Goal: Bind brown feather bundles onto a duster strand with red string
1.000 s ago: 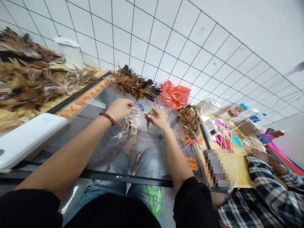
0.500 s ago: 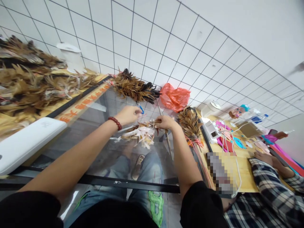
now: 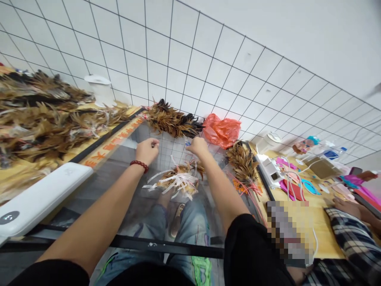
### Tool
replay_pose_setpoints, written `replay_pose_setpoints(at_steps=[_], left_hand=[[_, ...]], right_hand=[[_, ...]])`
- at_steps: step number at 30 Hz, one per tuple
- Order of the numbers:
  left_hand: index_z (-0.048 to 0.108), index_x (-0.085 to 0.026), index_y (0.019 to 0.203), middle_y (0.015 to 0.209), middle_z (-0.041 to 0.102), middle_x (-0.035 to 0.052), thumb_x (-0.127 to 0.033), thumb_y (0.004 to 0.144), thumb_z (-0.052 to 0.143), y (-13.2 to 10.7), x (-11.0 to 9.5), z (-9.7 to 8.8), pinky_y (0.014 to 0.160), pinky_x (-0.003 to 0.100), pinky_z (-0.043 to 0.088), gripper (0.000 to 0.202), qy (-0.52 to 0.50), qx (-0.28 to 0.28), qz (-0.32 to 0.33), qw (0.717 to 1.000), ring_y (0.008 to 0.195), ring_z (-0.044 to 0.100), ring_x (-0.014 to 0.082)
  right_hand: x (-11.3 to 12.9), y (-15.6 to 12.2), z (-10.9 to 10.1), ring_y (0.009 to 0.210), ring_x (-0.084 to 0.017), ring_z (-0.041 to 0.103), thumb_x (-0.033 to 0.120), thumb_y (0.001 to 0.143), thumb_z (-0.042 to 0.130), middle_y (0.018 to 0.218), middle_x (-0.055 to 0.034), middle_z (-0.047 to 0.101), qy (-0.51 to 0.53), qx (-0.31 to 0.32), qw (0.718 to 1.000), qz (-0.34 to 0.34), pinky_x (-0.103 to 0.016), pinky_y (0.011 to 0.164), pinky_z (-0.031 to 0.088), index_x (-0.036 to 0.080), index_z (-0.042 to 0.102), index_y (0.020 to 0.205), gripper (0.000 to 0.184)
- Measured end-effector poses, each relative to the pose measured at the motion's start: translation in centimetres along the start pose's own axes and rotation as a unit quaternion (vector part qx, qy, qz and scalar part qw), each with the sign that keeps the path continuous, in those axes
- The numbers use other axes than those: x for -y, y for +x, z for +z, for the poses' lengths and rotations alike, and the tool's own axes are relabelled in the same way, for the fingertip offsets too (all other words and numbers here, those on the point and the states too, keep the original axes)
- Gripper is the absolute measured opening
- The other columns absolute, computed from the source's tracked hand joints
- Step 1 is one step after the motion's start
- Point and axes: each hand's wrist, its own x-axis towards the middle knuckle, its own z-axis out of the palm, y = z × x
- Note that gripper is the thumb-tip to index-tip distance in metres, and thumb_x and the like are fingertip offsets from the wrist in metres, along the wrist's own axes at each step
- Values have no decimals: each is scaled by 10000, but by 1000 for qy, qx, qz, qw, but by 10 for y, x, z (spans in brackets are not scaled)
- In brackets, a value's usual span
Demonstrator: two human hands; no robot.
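Observation:
A small bundle of brown feathers tied with white strips (image 3: 177, 181) lies on the glass tabletop (image 3: 119, 182), between my forearms. My left hand (image 3: 147, 150), with a red bead bracelet at the wrist, is closed in a fist just beyond the bundle and to its left. My right hand (image 3: 198, 146) has its fingers curled beside a small blue item (image 3: 187, 143) at the far side of the glass. I cannot tell whether it grips anything. A long brown feather duster head (image 3: 172, 121) lies just behind both hands, against the tiled wall.
Heaps of brown feathers (image 3: 44, 119) cover the wooden bench at left, with a white roll (image 3: 101, 89) and a white device (image 3: 38, 196) nearby. An orange plastic bag (image 3: 222, 130) and another feather bunch (image 3: 242, 163) lie right. A person in a plaid sleeve (image 3: 354, 238) works at a cluttered table.
Both hands let go of the feather bundle, which now rests on the glass. Both hands moved away from me toward the wall; the view tilted slightly down.

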Motion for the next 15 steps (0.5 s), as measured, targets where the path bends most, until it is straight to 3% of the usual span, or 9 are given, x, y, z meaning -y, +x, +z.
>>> replay_pose_setpoints(at_steps=[3,7,11,15], left_hand=[[708,-172,999,973,733,73,-248,798,510,-2,-7,0,834,282,489,293,16,2,25,1000,906,668,207],[711,-183,1020,1012,728,76,-263,798,511,-4,-14,2,833,310,490,309,50,7,60,997,943,660,231],[713,-177,1034,1053,719,86,-254,803,496,-12,-24,2,846,330,488,326,80,17,103,991,967,655,248],[727,-188,994,1039,722,89,-295,792,518,-18,-36,-7,855,342,487,310,126,66,114,983,999,647,275]], right_hand=[[-60,-20,-20,910,-279,681,425,710,621,956,-172,718,-22,-36,997,70,-307,735,505,122,722,952,401],[-120,-62,-23,915,-269,680,398,725,607,919,-168,718,-55,-2,987,152,-294,743,493,127,732,896,345],[-120,-97,-16,990,-246,662,348,799,544,1027,-142,709,-60,-29,989,135,-283,778,480,182,722,977,302],[-97,-113,-14,928,-268,680,424,773,580,908,-139,727,-57,82,990,102,-298,748,489,178,743,874,312]])
